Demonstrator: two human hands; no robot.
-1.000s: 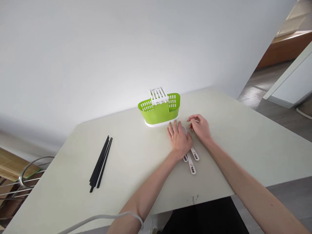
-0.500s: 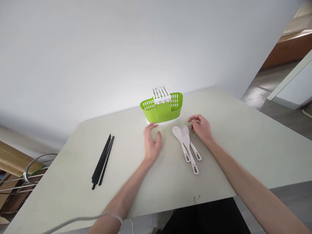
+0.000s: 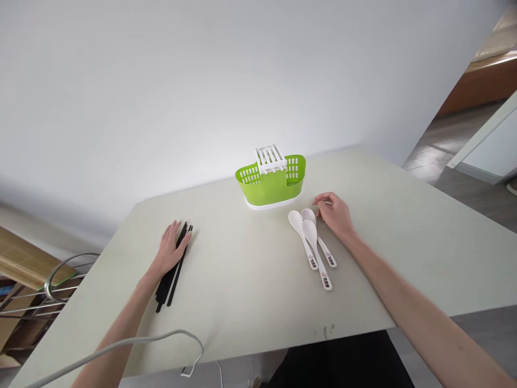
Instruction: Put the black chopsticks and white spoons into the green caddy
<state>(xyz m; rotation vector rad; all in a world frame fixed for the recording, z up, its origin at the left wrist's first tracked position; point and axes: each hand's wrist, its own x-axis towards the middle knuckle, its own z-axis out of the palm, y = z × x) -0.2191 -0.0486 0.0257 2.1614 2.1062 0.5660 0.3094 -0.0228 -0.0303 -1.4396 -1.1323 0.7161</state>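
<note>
At the left of the table, my left hand (image 3: 171, 249) lies over a bundle of black chopsticks (image 3: 176, 277). Its fingers are stretched out along the far side and its thumb reaches across the upper ends, not closed around them. To the right, my right hand (image 3: 334, 214) rests on the table with fingers loosely bent, slightly apart and holding nothing. Just left of it lie three white spoons (image 3: 310, 231), overlapping, bowls pointing away from me and printed handles toward me. Behind them stands a green plastic utensil basket (image 3: 270, 189) with a white slatted top piece (image 3: 270, 158) and a white base.
The pale table (image 3: 242, 302) meets a white wall (image 3: 202, 97) at the back. A grey cable (image 3: 133, 340) crosses above my left forearm. Beyond the left edge are a metal rack (image 3: 50, 285) and a wooden board (image 3: 32, 258).
My left hand has moved left, from in front of the basket to the chopsticks, and now lies over them. My right hand stays beside the spoons. The view has shifted slightly.
</note>
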